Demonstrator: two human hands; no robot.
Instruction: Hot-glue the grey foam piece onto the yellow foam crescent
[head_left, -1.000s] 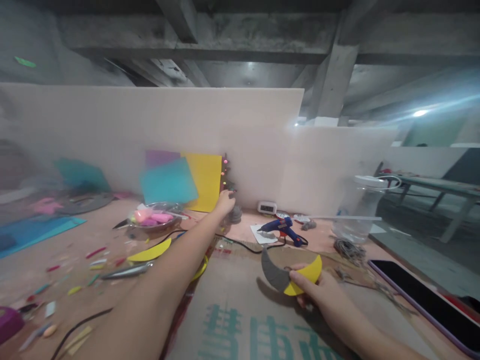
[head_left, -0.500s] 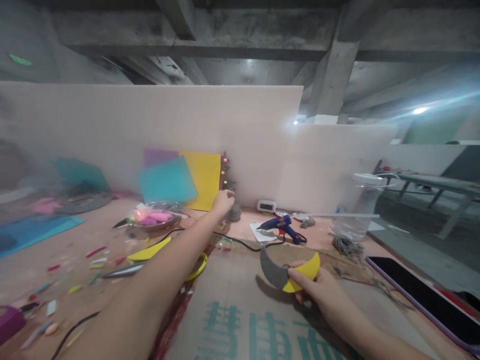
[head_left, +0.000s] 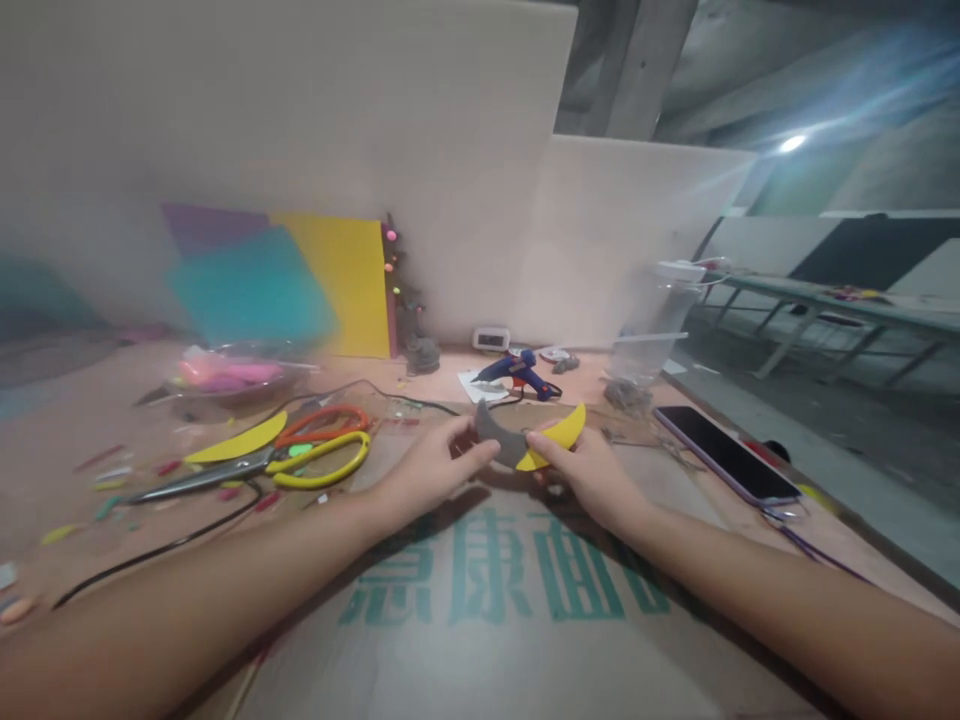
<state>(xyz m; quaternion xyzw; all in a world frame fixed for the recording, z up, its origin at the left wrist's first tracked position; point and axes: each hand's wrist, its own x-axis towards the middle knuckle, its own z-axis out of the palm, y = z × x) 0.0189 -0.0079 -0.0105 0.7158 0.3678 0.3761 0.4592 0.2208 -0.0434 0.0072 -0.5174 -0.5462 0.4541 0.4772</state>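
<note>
Crescent (head_left: 508,440) pinched by right hand (head_left: 596,475) at four o'clock, grey side clasped by left hand (head_left: 427,468) at nine!

Crescent (head_left: 508,447) looks matt, phone scrn (head_left: 724,452) glossy, scissor blades (head_left: 204,480) smooth met

Large green Chinese characters (head_left: 491,570) ran across the cardboard sheet (head_left: 480,665) at the lower centre of the frame; 康面 could be read in the middle, while those at either end were partly covered. The white digital clock (head_left: 491,339) above had a display too small to read.
</note>
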